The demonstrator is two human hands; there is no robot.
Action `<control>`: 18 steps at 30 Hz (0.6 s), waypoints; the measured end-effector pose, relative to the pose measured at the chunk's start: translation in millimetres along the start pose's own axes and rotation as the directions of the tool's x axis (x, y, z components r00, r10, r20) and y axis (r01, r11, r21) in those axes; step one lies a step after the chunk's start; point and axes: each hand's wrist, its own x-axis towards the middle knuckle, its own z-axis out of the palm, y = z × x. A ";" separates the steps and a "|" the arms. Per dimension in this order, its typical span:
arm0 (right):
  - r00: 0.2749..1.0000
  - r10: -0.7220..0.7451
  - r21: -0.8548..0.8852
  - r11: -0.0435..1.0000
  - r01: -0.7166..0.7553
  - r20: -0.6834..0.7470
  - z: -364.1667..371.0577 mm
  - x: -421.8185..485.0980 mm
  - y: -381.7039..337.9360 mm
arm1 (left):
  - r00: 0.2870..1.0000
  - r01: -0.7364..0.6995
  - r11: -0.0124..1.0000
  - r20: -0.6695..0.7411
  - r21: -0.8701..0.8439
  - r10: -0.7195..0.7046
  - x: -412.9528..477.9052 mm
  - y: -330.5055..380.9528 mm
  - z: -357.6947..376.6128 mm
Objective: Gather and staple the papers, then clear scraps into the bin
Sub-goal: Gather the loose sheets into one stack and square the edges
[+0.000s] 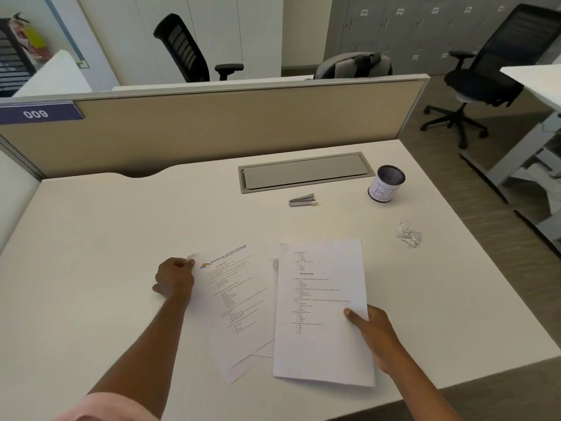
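Paper lies in the lower middle of the frame: thin white printed pages fanned on the smooth, matte white worktop [91, 238]. The headed sheet [239, 302], with a small coloured logo and a bold title at its top, lies tilted, its upper left corner curled up off the surface. The left hand [174, 279] has that corner in its grip, fingers curled and pinching the edge. Just to the right in the frame, the second sheet [321, 299], covered in short numbered lists, overlaps the first and casts a shadow under its lower edge. The right hand [373, 332] holds it by the long edge on the frame's right, thumb flat on top and the other fingers hidden beneath, so this grip is closed on the page. A sliver of a third page [275, 265] shows between the two.

Above the papers and apart from them lies the stapler [302, 199], small, silvery and wedge-shaped. Right of it stands the bin [386, 185], a dark mesh cylinder wrapped in a white paper band with hand-drawn letters. Below the bin, near the worktop's right edge, sits the scrap [409, 233], a crumpled ball of white paper. A flat grey rectangular hatch [306, 173] is set into the worktop before a beige partition [212, 126]. A pink sleeve [112, 405] shows at the lower left.
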 end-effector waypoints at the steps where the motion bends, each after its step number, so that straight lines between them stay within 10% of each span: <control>1: 1.000 0.001 0.003 1.000 -0.001 0.002 0.0 -0.3 -0.7 | 1.000 -0.005 1.000 0.000 -0.025 0.005 -2.2 1.7 -2.9; 18: 1.000 0.006 0.027 1.000 -0.006 0.007 12.2 1.5 -4.4 | 0.967 0.041 0.938 0.250 -0.343 0.049 -55.8 -3.2 -15.5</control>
